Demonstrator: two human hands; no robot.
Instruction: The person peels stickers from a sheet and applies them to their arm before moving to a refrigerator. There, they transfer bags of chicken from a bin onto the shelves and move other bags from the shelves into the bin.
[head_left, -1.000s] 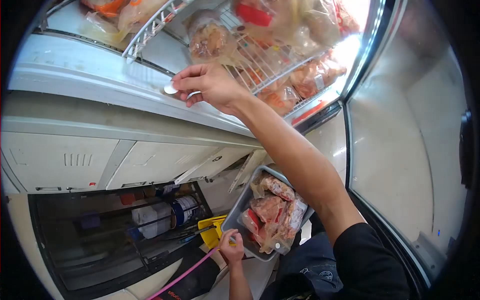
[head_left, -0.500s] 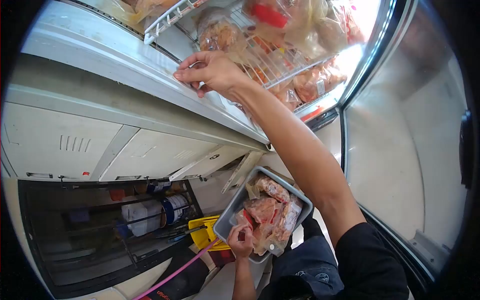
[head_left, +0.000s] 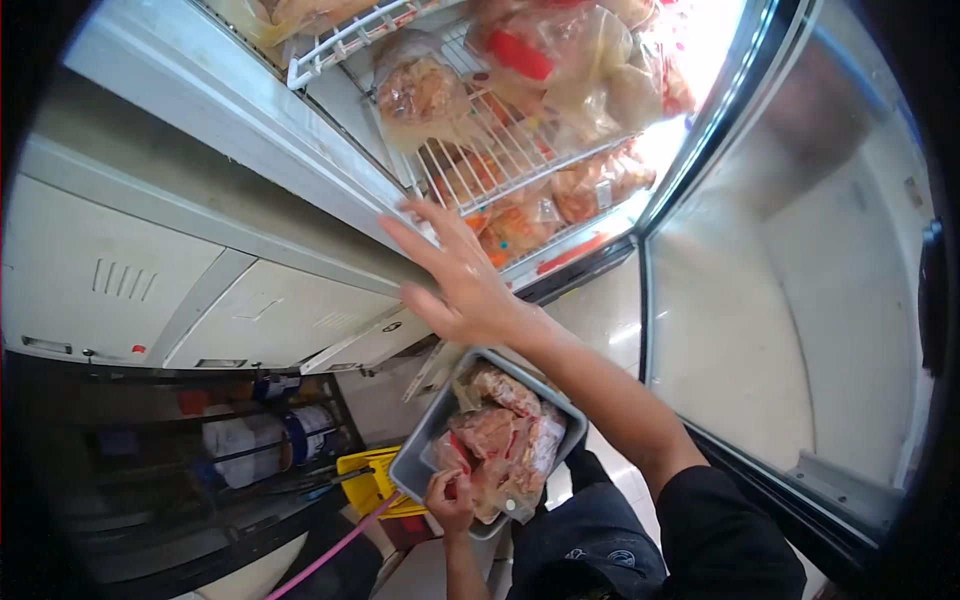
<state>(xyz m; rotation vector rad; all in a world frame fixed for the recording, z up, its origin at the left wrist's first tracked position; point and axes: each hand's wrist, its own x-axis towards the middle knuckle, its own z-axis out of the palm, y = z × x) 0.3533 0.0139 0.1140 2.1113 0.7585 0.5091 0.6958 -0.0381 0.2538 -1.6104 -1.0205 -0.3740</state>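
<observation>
My right hand (head_left: 465, 285) is open, with fingers spread and nothing held. It hovers in front of the freezer's lower edge, above and apart from a grey plastic tub (head_left: 408, 468). My left hand (head_left: 452, 502) is curled over the tub's near-left rim, its fingers beside the packages inside; part of the grip is hidden. Several clear bags of reddish frozen meat (head_left: 487, 432) fill the tub. In the open freezer, a bagged pack of meat (head_left: 420, 92) sits on a white wire shelf (head_left: 480, 180).
The freezer's glass door (head_left: 760, 280) stands open on the right. Pale cabinet doors (head_left: 270, 315) line the left below the freezer. A yellow container (head_left: 370, 480) and a pink hose or cord (head_left: 335, 552) are left of the tub. More bagged meat (head_left: 600, 185) lies under the shelf.
My right hand has moved away from the freezer's edge, down toward the tub, and its fingers have spread. My left hand stays at the tub; the whole view has shifted slightly.
</observation>
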